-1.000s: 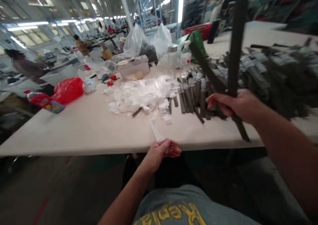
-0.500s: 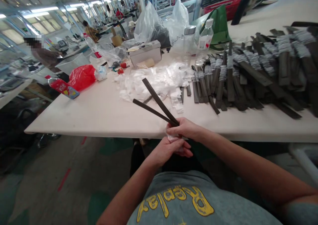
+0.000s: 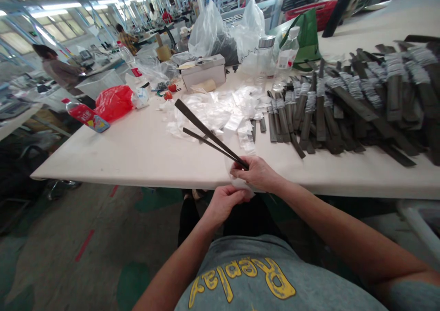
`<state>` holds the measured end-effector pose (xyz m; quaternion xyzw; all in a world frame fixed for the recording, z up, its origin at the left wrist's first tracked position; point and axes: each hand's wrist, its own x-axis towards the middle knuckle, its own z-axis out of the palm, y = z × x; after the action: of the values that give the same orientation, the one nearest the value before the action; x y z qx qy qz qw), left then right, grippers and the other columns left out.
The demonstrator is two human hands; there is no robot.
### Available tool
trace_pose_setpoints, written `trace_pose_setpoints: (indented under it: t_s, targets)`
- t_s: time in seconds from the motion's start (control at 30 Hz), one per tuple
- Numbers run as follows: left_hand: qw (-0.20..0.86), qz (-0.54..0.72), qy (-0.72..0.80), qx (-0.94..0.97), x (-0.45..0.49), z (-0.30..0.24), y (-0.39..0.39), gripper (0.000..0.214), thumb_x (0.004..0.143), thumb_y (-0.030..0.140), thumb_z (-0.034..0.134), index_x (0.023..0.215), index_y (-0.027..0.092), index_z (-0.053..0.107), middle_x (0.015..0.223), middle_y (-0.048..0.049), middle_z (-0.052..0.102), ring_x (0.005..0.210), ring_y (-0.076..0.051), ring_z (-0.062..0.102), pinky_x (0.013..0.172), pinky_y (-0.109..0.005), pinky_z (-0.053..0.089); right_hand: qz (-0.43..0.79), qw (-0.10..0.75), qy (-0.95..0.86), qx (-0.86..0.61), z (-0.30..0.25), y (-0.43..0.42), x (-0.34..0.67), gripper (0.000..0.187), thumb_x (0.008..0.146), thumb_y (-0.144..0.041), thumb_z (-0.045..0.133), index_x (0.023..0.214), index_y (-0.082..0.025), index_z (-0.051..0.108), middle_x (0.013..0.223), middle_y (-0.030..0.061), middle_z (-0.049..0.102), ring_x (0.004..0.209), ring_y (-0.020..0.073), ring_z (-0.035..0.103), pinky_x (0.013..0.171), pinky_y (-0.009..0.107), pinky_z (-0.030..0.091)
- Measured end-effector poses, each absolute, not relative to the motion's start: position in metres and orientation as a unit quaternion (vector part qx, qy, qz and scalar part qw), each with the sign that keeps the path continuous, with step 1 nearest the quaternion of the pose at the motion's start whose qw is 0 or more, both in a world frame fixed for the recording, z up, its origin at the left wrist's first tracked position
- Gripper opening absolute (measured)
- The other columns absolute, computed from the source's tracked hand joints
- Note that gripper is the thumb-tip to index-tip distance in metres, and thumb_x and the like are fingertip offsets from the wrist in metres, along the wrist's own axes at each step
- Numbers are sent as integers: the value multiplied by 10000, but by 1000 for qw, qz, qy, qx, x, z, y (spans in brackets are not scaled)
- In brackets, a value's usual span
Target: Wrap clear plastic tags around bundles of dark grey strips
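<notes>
My right hand [image 3: 256,173] pinches the lower ends of a pair of dark flat straps [image 3: 206,130], whose tips point up and to the left over the table. My left hand [image 3: 227,204] sits just below it at the table's front edge, holding a thin clear plastic sleeve [image 3: 236,176]. The strap ends meet the top of this sleeve, but my right hand hides exactly how they lie. Both hands are touching the sleeve or close against it.
On the white table [image 3: 103,160] lie loose plastic sleeves [image 3: 220,111] and several wire-bound dark strap bundles [image 3: 343,105]. Behind stand a white box [image 3: 203,72], a glass jar [image 3: 266,50], a red bag [image 3: 113,102] and a red bottle [image 3: 84,114]. A person [image 3: 58,68] stands at far left.
My right hand has swung in from the bundles at the right, bringing the straps over my left hand. Since half a second ago, the straps have narrowed their spread and the sleeve shows more.
</notes>
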<state>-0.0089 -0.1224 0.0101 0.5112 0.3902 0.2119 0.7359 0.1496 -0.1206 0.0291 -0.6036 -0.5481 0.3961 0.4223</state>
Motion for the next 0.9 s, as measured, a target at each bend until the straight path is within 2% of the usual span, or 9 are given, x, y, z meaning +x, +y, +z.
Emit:
trace_pose_setpoints:
  t_s: [0.1,0.17,0.23,0.33,0.53,0.8,0.9]
  targets:
    - [763,241,414,435,-8,9,-118,353,649,424,775,798,108,728,764,-94,717,711,-184,646,730,-287,477,417,454,-521,-591,36,-131,156,321,848,-437,547,969,-159,653,740,12,669,563,102,521,490,201,433]
    - [773,275,419,388,-8,10,-113,364,604,425,811,757,114,699,718,-65,695,674,-166,641,730,-291,493,444,486,-493,-569,38,-144,163,421,888,-492,488,1134,-168,595,803,25,683,486,81,483,453,204,433]
    - [774,310,416,364,-6,11,-106,357,574,412,835,695,125,660,651,-23,655,626,-141,621,726,-290,502,469,508,-469,-549,36,-159,170,461,909,-515,453,1193,-166,554,838,36,682,416,57,430,438,213,432]
    - [768,337,408,361,-1,13,-98,366,573,423,837,653,130,632,627,-16,640,618,-135,617,729,-288,501,486,521,-430,-555,30,-184,178,463,905,-542,456,1142,-159,565,816,41,666,403,61,446,422,218,421]
    - [784,331,382,361,12,14,-92,380,576,438,838,729,122,694,778,-81,713,757,-185,666,789,-308,484,478,480,-374,-633,13,-231,184,409,873,-555,496,942,-168,610,702,27,628,443,103,513,428,228,425]
    - [806,309,403,304,17,14,-86,361,599,401,830,814,140,703,814,-79,727,769,-179,673,744,-280,482,462,424,-394,-672,-14,-280,180,393,888,-540,455,967,-193,621,627,8,588,463,138,528,432,243,428]
    - [808,316,404,290,18,14,-83,339,628,402,815,816,145,698,812,-69,727,766,-165,673,725,-261,485,432,402,-421,-689,-22,-290,181,350,901,-507,452,849,-205,620,604,2,561,474,136,519,439,237,423]
